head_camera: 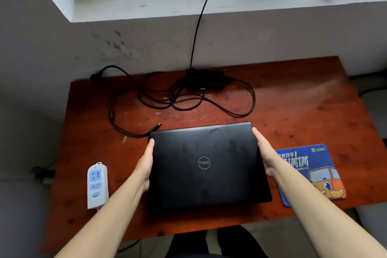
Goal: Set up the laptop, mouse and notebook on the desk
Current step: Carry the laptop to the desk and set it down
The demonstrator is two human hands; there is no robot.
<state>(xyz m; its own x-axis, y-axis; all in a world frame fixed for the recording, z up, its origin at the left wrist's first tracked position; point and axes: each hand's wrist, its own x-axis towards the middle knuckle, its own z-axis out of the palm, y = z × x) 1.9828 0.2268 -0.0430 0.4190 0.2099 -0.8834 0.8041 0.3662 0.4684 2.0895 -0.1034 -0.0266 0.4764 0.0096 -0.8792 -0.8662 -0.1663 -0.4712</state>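
- Worktop [293, 100]: square the laptop to its near edge.
- Laptop [207, 165]: it lies closed at mid-worktop. The logo is upside down from here, so the opening edge probably faces near.
- Mouse pad [314, 174]: just to the right; avoid overlapping it.
- Left hand [145, 165] and right hand [265, 153]: fingers straight, pressed flat along the laptop's sides. Slide it evenly.
- Charger plug [158, 125]: near the back-left corner; don't trap it.

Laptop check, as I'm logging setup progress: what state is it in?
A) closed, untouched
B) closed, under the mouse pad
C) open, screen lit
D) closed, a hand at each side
D: the laptop lid is down, logo up, with the left hand and right hand against its side edges.
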